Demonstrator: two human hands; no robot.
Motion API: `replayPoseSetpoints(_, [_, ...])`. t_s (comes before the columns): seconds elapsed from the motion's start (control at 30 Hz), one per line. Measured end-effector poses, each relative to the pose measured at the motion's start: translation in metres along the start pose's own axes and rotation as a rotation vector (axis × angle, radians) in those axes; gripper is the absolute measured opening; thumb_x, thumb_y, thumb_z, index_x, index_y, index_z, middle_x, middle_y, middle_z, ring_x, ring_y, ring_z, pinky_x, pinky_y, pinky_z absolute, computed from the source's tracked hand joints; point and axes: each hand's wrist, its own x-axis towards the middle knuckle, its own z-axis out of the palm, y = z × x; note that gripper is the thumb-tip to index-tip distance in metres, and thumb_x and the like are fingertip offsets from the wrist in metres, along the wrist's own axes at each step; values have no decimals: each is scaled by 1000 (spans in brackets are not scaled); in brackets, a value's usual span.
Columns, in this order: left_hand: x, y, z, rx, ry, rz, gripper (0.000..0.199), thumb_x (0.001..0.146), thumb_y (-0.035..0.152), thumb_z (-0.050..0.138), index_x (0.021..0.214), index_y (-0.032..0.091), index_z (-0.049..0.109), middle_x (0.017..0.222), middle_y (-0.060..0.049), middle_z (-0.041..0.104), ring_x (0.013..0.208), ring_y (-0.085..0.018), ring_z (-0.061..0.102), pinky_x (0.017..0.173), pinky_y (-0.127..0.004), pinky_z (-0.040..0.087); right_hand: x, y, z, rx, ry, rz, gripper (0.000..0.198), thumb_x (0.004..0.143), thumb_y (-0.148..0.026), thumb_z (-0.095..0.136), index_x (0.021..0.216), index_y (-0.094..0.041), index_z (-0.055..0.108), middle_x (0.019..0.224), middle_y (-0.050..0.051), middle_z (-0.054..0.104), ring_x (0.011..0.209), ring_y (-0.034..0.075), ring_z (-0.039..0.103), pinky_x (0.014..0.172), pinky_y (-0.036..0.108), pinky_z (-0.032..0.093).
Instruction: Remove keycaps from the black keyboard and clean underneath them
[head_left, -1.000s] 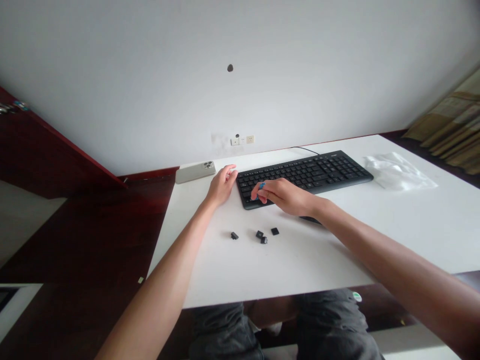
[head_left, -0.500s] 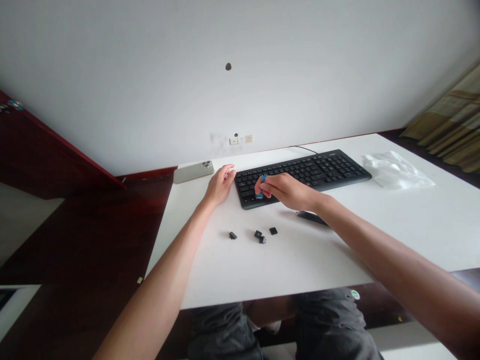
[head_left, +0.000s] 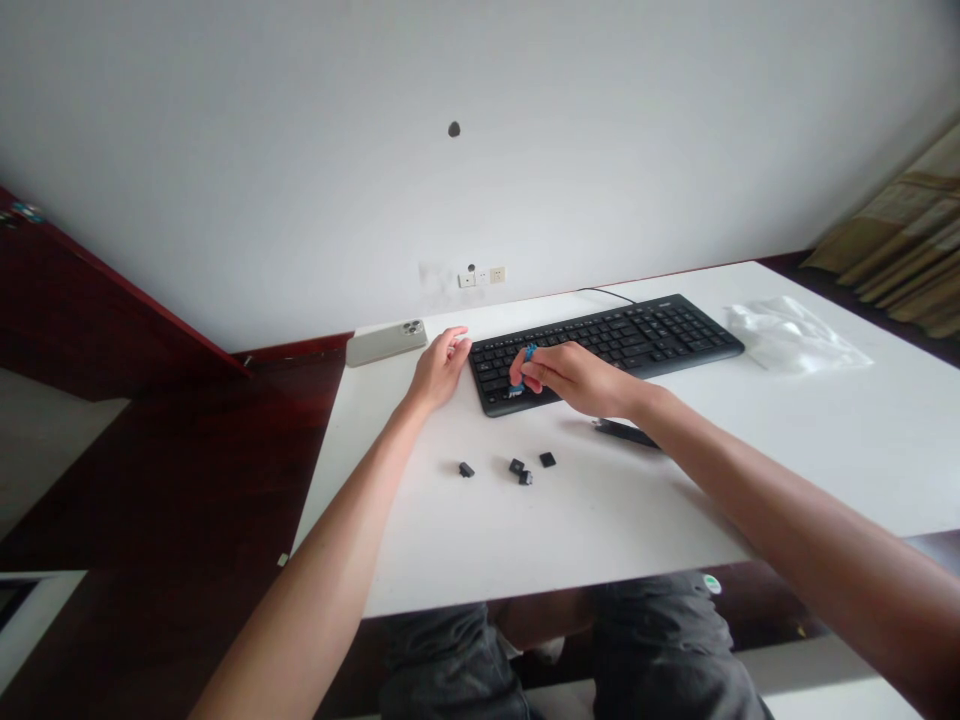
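A black keyboard [head_left: 637, 340] lies at a slant across the white table. At its left end rests my left hand [head_left: 441, 368], its fingers loosely curved and apart, the thumb side by the keyboard's edge; nothing shows in its grasp. Over the left part of the keys, my right hand [head_left: 574, 375] is closed around a small blue tool [head_left: 530, 352]. The tool's lower end is down at the keys near the front left corner; my fingers hide most of it. Several loose black keycaps [head_left: 517, 466] lie on the table in front of the keyboard.
A pale phone [head_left: 386, 344] lies face down at the back left. Partly under my right forearm is a slim black object [head_left: 624, 432]. A crumpled clear plastic bag [head_left: 787, 335] lies right of the keyboard. The white table's [head_left: 450, 560] front edge is above my knees.
The lower end of the blue tool has shifted slightly left and tilted in my right hand. My left hand, the keyboard and the keycaps have kept their places; the view moved a little.
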Motion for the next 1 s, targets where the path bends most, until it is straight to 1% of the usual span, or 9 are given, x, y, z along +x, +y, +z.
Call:
replayPoseSetpoints(0.1, [0,-1,0,2,-1,15,51,106,53,49,141,20,65,137,-13,73,115,-28,70,109,-43,51,-1,2,-5,-63,67,5,41,115,-38,34,96,-20,67,87,5,68,70,17,53,72,34,41])
replayPoseSetpoints(0.2, [0,-2,0,5,-1,21,52,106,54,49,140,19,66,136,-14,73,112,-27,70,108,-43,51,-1,3,-7,-92,47,21,41,114,-38,35,98,-19,68,78,2,62,66,16,52,68,33,40])
replayPoseSetpoints(0.33, [0,-3,0,3,-3,14,54,106,56,48,142,20,65,135,-14,74,110,-27,70,107,-42,51,-1,3,-7,-56,48,10,41,114,-38,34,99,-19,67,83,3,64,70,16,54,70,32,41])
replayPoseSetpoints(0.4, [0,-3,0,3,-4,17,55,106,57,48,142,19,65,134,-14,74,111,-27,70,107,-42,51,-1,3,-7,-74,65,22,40,114,-37,34,99,-20,67,82,3,64,69,16,53,70,32,41])
replayPoseSetpoints(0.5, [0,-4,1,1,-1,15,56,105,59,48,142,20,65,133,-14,74,108,-27,71,106,-43,52,-1,3,-7,-56,39,30,41,113,-38,35,97,-20,67,80,3,64,67,16,54,68,32,41])
replayPoseSetpoints(0.67, [0,-3,0,1,-2,14,59,104,63,48,141,20,65,130,-14,75,107,-27,70,104,-42,52,-1,4,-5,-31,53,35,41,113,-39,35,98,-19,67,87,5,69,71,17,56,71,33,43])
replayPoseSetpoints(0.77, [-1,-3,0,3,0,9,58,104,62,49,141,20,65,131,-14,74,107,-27,70,104,-41,52,-1,4,-4,-5,26,38,41,114,-39,35,98,-19,67,85,4,68,71,17,57,71,34,43])
replayPoseSetpoints(0.9, [0,-3,0,3,-1,14,56,105,59,48,142,19,65,134,-14,74,109,-27,70,104,-41,52,0,4,-3,16,56,9,43,115,-40,34,90,-20,62,96,7,72,75,17,57,73,35,43])
replayPoseSetpoints(1.0, [0,-3,1,0,-1,23,56,105,59,49,142,20,65,135,-14,73,112,-27,70,105,-41,52,0,6,-1,17,29,12,42,115,-39,34,91,-20,63,97,7,73,73,16,56,72,35,43])
